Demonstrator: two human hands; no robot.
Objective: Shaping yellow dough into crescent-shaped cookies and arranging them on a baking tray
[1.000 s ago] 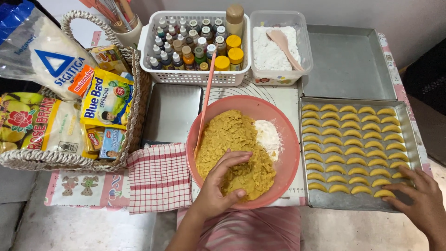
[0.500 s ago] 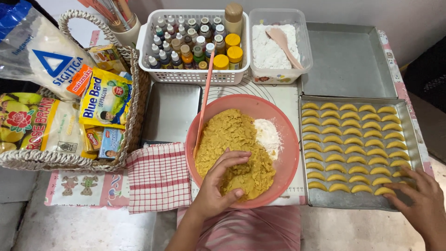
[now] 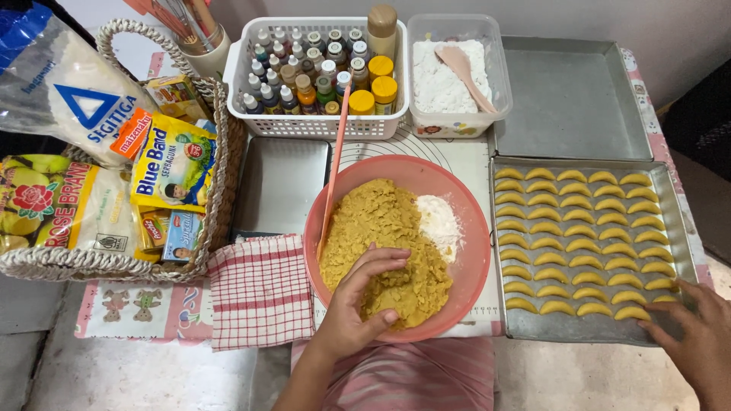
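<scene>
The left hand (image 3: 364, 301) digs curled fingers into the yellow dough (image 3: 384, 247) heaped in the pink bowl (image 3: 464, 281), clamped on a lump at its near side. The right hand (image 3: 697, 335), fingers loosely together, rests on the near right corner of the baking tray (image 3: 586, 329) of crescent cookies (image 3: 582, 240), whose long axes run left to right, tips pointing down

Pink bowl (image 3: 466, 251), yellow dough (image 3: 384, 236), red-checked cloth (image 3: 259, 293).
</scene>
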